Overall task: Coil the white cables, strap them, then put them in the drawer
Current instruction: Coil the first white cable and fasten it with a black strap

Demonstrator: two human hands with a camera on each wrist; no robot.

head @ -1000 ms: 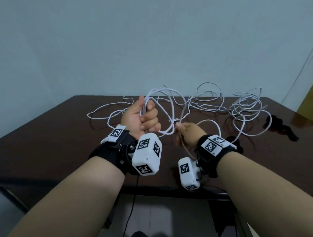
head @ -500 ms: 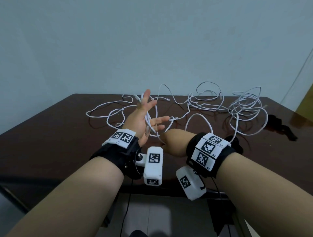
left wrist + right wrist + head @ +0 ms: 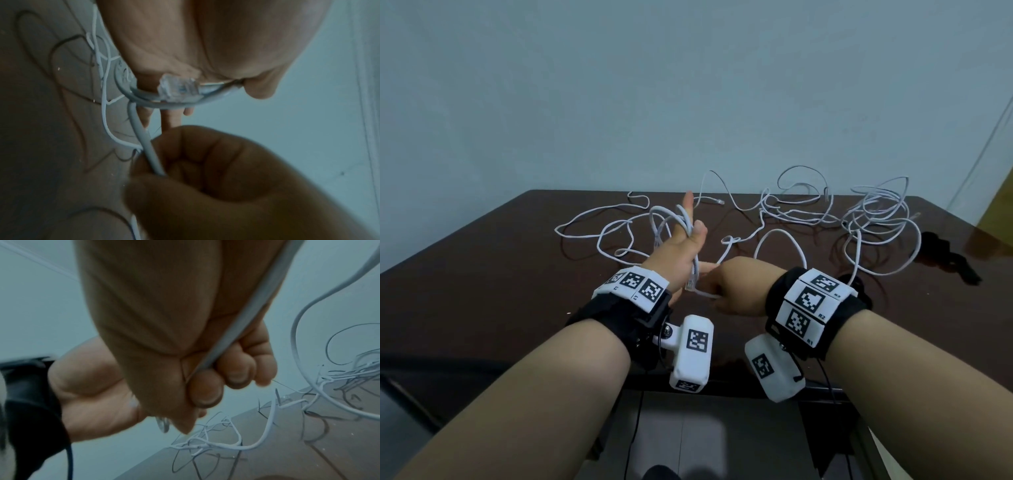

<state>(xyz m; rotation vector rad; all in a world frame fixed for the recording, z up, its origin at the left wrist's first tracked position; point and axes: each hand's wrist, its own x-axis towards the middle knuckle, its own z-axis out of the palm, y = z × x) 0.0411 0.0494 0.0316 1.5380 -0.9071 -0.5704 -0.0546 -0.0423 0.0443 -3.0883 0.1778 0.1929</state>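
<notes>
Both hands are raised just above the near part of a dark brown table (image 3: pixel 482 274), close together. The left hand (image 3: pixel 681 250) is held open with its palm turned toward the right hand, fingers straight and spread, one finger pointing up toward the far wall. A white cable (image 3: pixel 690 236) is looped around those spread fingers and runs down across the palm, and its clear plug (image 3: pixel 179 89) lies against the heel of the palm. In the left wrist view the plug sits on top of two or three turns of cable, just below the fleshy base of the hand. The right hand (image 3: pixel 736 291) sits just right of the left one, touching or nearly touching it, with its fingers (image 3: pixel 236 369) curled tight into a fist around the same cable. From that fist the cable goes up across the palm and away in a wide arc toward the table. The rest of the white cables (image 3: pixel 873 219) lie loose and tangled across the far half of the table, with the thickest heap at the far right and thinner loops trailing to the left behind the hands. A black strap (image 3: pixel 948 257) lies on the table near the right edge, apart from the heap. Both wrists wear black bands (image 3: pixel 822 308) carrying white blocks printed with black square patterns.
</notes>
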